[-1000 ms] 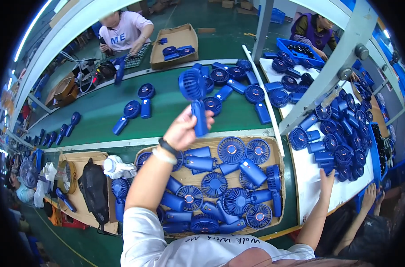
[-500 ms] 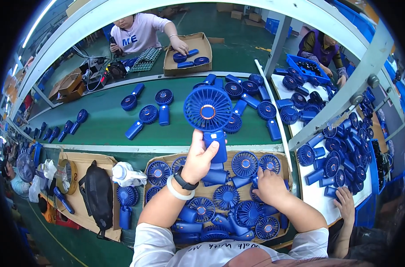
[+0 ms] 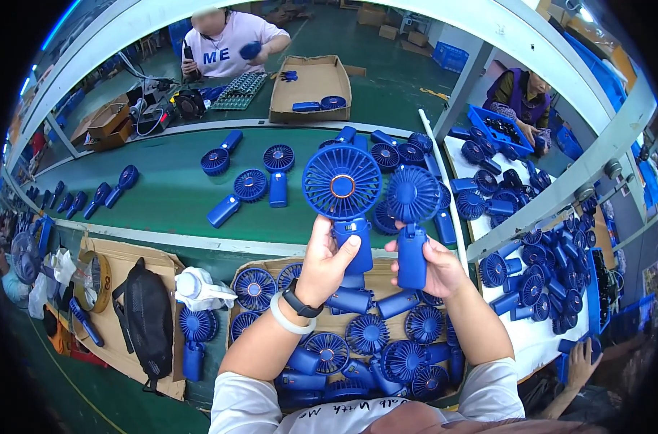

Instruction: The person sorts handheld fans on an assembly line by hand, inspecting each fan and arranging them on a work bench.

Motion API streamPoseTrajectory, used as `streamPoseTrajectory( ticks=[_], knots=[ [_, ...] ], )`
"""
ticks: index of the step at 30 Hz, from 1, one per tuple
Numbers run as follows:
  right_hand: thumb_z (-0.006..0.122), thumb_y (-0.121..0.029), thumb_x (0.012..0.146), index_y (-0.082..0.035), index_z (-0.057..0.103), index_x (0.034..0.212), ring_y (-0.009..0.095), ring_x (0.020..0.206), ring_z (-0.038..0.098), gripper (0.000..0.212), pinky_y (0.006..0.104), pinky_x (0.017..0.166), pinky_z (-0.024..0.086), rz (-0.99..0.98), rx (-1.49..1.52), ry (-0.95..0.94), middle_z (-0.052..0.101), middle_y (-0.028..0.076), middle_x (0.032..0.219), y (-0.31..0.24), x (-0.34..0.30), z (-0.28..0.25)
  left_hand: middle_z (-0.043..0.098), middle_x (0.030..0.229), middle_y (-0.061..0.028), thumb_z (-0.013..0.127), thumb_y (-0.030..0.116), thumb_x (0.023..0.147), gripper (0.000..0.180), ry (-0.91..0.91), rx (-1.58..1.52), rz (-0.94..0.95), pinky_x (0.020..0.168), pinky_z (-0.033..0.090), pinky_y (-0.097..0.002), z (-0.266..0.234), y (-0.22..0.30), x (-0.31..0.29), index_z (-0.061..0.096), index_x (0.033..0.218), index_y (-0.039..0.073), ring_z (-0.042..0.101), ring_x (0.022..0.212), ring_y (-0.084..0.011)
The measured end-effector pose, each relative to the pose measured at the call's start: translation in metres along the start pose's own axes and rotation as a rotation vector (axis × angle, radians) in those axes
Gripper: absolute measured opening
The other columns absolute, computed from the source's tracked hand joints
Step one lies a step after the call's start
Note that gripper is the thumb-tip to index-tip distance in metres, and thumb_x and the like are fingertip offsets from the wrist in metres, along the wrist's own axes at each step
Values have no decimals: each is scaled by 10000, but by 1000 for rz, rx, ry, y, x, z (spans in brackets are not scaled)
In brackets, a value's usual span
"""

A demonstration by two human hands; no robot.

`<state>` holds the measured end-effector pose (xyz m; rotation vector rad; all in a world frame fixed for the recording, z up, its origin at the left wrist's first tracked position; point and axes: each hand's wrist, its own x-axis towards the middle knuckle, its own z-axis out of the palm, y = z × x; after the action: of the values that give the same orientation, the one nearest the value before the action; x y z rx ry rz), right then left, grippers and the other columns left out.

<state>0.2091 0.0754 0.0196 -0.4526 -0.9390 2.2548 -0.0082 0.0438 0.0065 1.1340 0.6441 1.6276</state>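
My left hand (image 3: 327, 257) grips a blue handheld fan (image 3: 342, 181) by its handle, upright, its round grille with an orange ring at the centre. Close to its right, my right hand (image 3: 441, 267) has its fingers around the handle of a second blue handheld fan (image 3: 413, 194), which shows a ribbed side without the orange ring. The two fan heads are side by side, nearly touching. Below them is a shallow cardboard tray (image 3: 267, 263), in which several more blue fans lie in different directions.
Beyond the tray runs a green conveyor belt (image 3: 163, 199) with scattered fans. A white rod (image 3: 445, 189) slants along its right. Fans crowd a white table (image 3: 499, 318) at right, near another person's hand (image 3: 580, 365). A black pouch (image 3: 152, 318) lies left. Across sits a co-worker (image 3: 231, 47) holding a fan.
My right hand has lifted a fan from the cardboard tray and brought it beside the one in my left hand. The co-worker opposite has raised a fan from their box.
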Motion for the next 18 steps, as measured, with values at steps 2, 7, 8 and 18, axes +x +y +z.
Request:
streamPoseTrajectory(
  ticks=[2,7,8,18],
  knots=[
    [518,-280,898,-108,218,1389,274,977,567,601,462,840,489,-16,80,-79,480,177,1191,1,13,2,530,1133,-117,536,30,864,489,-8,-27,-32,872,451,-332,-3,1,1,305,1295,39,558,979,-185],
    [528,-278,893,-115,256,1371,261,954,563,573,428,806,492,-41,65,-153,490,165,1182,-5,35,0,529,1136,-119,540,39,863,488,8,-20,-12,876,451,-336,-1,0,1,308,1292,39,558,989,-189],
    [527,-286,892,-110,269,1363,259,947,560,565,422,801,491,-48,67,-149,493,163,1177,-5,37,0,528,1138,-120,542,41,862,487,12,-30,-10,877,451,-337,-1,0,1,310,1291,39,558,993,-191],
    [574,-213,826,-78,342,1316,245,949,555,558,406,804,478,-48,78,-135,515,139,1141,-11,45,-9,516,1119,-80,520,53,876,442,-63,-49,-111,858,450,-307,-8,4,3,328,1274,40,539,989,-149]
  ],
)
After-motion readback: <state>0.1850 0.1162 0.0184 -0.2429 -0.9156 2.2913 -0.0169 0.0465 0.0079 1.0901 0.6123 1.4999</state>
